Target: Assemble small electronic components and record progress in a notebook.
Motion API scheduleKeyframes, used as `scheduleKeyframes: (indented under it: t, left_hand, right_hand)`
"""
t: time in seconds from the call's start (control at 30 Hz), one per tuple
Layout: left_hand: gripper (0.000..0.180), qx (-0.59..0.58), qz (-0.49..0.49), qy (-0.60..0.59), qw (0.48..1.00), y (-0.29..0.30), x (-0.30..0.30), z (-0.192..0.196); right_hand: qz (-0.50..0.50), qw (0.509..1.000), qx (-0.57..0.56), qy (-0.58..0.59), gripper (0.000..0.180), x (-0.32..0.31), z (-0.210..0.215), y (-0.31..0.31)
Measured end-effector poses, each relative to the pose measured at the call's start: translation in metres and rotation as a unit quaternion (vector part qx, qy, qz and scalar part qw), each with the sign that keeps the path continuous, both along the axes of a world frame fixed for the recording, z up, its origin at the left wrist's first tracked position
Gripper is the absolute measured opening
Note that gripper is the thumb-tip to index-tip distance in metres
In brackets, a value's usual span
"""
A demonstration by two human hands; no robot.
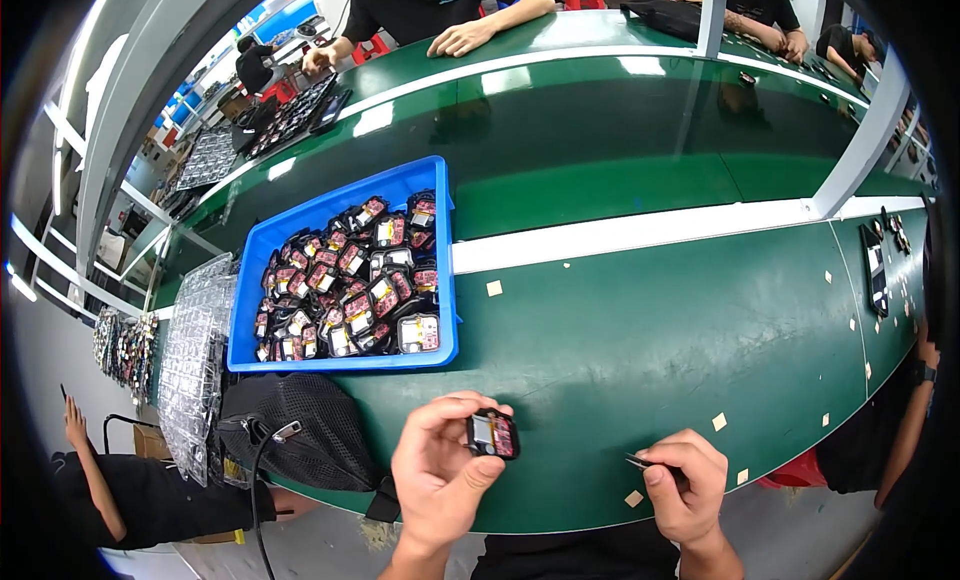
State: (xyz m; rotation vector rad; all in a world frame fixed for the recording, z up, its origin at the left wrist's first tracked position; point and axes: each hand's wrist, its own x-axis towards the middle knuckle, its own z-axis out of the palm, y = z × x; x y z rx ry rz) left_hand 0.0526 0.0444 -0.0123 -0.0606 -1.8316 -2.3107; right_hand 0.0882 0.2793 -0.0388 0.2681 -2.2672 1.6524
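Observation:
My left hand (440,465) is closed round a small black square device housing (493,434). Its open face shows a red circuit board and a silver-grey part, turned up toward me. To the right, my right hand (688,483) pinches a thin pointed metal tool, apparently tweezers (636,461), with the tip toward the left hand but apart from the housing. Most of that tool is hidden by the fingers. Beyond my left hand stands a blue bin (452,310), heaped with many similar housings (352,259) that show red boards and yellow strips.
A black mesh bag (300,430) and stacked clear plastic trays (195,350) lie left on the green table (600,350). Small beige squares (719,421) are scattered about. A white divider (640,235) and grey post (865,130) stand beyond. A person's hand (462,39) rests across the conveyor.

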Motion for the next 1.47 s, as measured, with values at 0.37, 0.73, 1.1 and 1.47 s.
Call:
scheduleKeyframes:
  t: [0.37,0.73,1.1,1.47]
  left_hand:
    - [0.042,-0.295,0.206,0.091,0.929,-0.053,-0.060,0.020]
    - [0.035,-0.566,0.310,0.123,0.754,-0.041,-0.059,0.012]
    - [0.037,-0.413,-0.066,0.107,0.902,0.057,0.018,-0.012]
    - [0.040,-0.509,-0.120,0.124,0.843,0.055,0.012,-0.018]
  right_hand:
    - [0.050,0.997,-0.032,-0.050,0.011,0.000,0.011,0.013]
    - [0.070,0.997,-0.028,-0.006,0.019,-0.004,0.002,0.019]
    - [-0.056,0.974,0.215,0.054,0.032,-0.007,0.016,0.003]
    - [-0.036,0.937,-0.082,0.339,0.031,0.065,0.085,0.030]
